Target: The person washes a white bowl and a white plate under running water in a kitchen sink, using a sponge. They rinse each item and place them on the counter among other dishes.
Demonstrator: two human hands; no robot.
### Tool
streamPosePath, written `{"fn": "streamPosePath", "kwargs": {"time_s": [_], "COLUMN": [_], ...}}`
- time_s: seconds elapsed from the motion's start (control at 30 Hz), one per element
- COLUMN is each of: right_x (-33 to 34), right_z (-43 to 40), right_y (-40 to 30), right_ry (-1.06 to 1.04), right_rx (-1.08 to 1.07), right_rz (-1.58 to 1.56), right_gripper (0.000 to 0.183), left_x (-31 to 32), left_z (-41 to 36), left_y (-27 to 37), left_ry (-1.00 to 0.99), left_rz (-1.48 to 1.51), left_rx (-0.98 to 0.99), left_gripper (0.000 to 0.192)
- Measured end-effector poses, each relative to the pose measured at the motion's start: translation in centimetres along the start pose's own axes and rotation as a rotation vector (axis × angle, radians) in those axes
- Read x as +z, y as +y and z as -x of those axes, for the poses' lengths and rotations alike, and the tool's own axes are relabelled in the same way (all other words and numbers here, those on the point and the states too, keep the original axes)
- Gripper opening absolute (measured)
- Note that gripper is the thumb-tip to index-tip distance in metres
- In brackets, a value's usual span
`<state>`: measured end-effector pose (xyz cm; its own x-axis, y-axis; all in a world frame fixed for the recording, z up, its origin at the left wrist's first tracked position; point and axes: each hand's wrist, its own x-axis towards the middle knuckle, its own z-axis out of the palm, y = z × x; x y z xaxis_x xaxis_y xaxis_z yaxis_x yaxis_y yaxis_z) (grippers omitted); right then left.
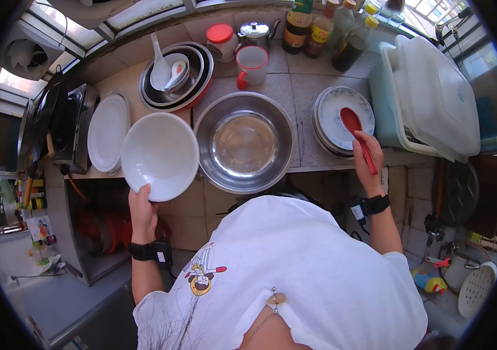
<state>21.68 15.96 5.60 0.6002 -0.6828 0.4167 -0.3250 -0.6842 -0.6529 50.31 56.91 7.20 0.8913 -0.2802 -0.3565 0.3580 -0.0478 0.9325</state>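
Note:
My left hand (143,213) grips the near rim of a white bowl (160,153), its inside turned up towards me. A red spoon (358,140) is held by its handle in my right hand (369,159), with its head over a stack of plates (340,111) topped by one with a blue-grey floral rim. Between both hands a wide stainless steel basin (245,144) rests on the tiled counter, its near side reaching past the counter's edge. Left of the white bowl lie stacked white oval plates (107,131).
Nested bowls (207,65) with a white ladle (160,61) and a red-rimmed mug (253,65) stand behind the basin. Sauce bottles (318,30) line the back. A lidded pale green bin (384,100) is at right, a gas stove (71,127) at left.

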Motion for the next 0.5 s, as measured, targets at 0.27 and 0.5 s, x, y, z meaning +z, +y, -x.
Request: {"fn": "streamPosePath", "kwargs": {"time_s": [0.27, 0.5], "right_x": [-1.1, -3.8], "right_z": [-1.4, -1.1], "right_y": [1.7, 2.2], "right_ry": [0.091, 0.096], "right_rx": [-0.041, -0.121], "right_rz": [0.016, -0.023], "right_gripper": [0.024, 0.025], "left_x": [19.5, 33.6], "left_z": [-1.1, -1.6], "left_y": [3.3, -1.4], "left_ry": [-0.595, -0.871], "left_rz": [-0.205, -0.384], "left_rx": [-0.084, -0.200], "left_gripper": [0.034, 0.033]}}
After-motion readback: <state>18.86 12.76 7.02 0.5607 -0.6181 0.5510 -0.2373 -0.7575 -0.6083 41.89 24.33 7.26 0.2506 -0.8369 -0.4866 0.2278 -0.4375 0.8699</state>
